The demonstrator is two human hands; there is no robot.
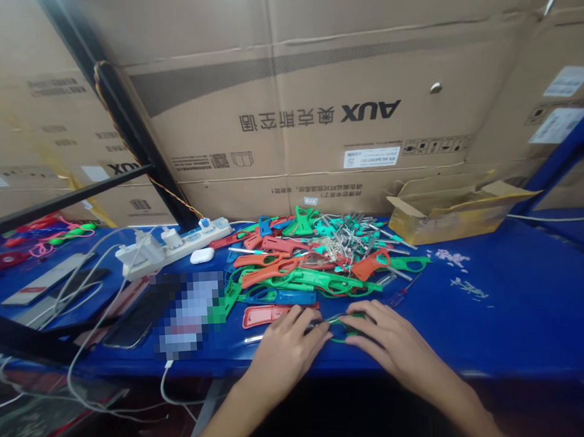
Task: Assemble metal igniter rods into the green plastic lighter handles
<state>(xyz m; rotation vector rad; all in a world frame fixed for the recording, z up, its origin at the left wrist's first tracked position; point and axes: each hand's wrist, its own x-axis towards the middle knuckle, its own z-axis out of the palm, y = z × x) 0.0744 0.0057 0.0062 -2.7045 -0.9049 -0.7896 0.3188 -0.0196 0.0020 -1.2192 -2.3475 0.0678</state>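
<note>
Close to the table's front edge, my left hand (290, 342) and my right hand (385, 330) are both closed on a green long-reach lighter (337, 339). Fingers cover most of it. A metal tube (253, 339) sticks out to the left from under my left hand; whether it belongs to that lighter I cannot tell. Just beyond my left fingers lies a red lighter shell half (264, 315). Behind both hands spreads a heap of green, orange and blue lighter shells (320, 281), with metal tubes and wired inner parts (345, 238). A small screwdriver (398, 297) rests beyond my right hand.
An open cardboard box (450, 219) stands at the back right. On the left are a power strip (194, 237) with chargers, a white earphone case (202, 255), phones (144, 313) and loose white cables. Small white scraps (453, 257) lie right. Large cardboard (283, 80) walls the back.
</note>
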